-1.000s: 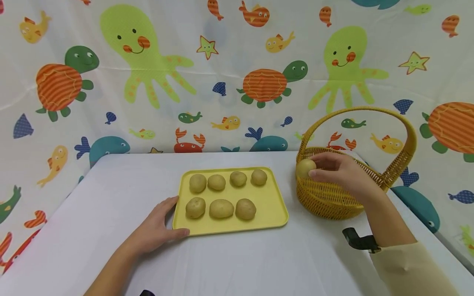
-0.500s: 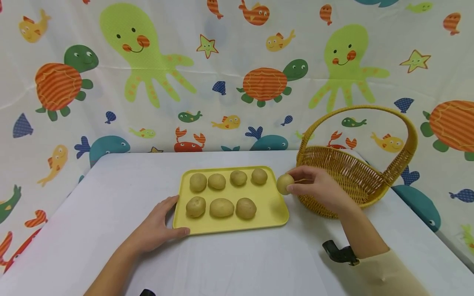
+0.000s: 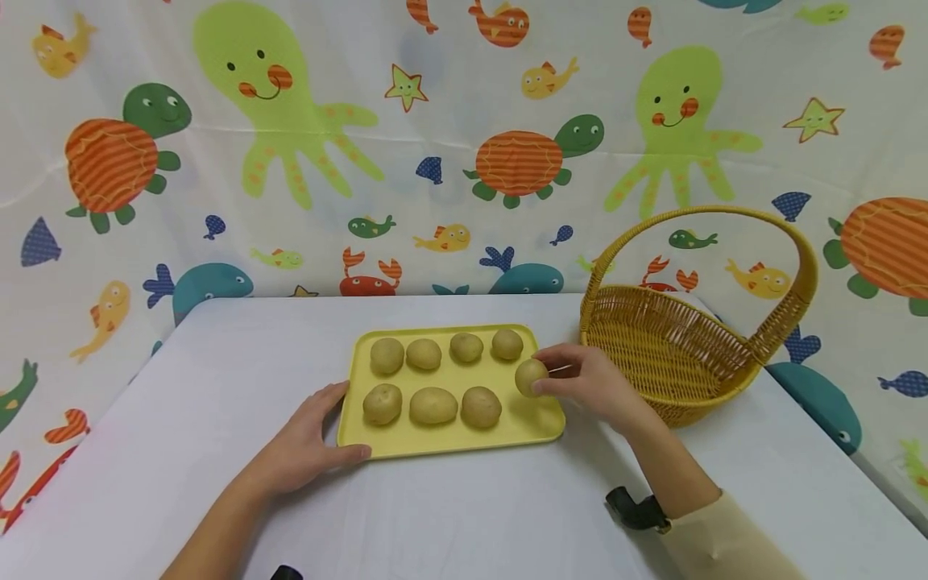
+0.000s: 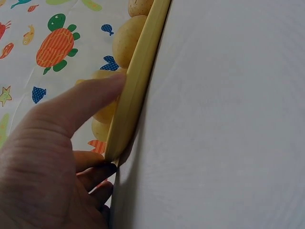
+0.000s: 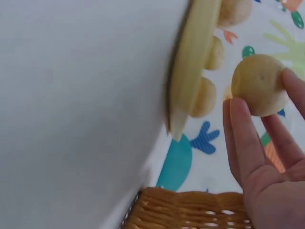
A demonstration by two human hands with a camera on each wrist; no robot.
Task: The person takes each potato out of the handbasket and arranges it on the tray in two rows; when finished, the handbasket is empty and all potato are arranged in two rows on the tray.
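My right hand (image 3: 598, 387) pinches a small round potato (image 3: 532, 377) between thumb and fingertips, above the right end of a yellow tray (image 3: 435, 443). In the right wrist view this potato (image 5: 259, 85) is clear of the tray. Several potatoes lie on the tray in two rows, among them an oblong one (image 3: 433, 408) in the front row. My left hand (image 3: 304, 447) holds the tray's near left corner, thumb along the front rim and fingers at the left end. The left wrist view shows the thumb (image 4: 90, 98) against the rim and the fingers bent around the corner.
A wicker basket (image 3: 652, 395) with a tall handle stands right of the tray, near the right forearm; no potato shows in its visible part. White cloth (image 3: 449, 515) covers the table. Behind it hangs a curtain (image 3: 435, 121) printed with sea animals.
My right hand has carried the potato leftward from the basket to over the tray's right end. The left hand, tray and other potatoes stay where they were.
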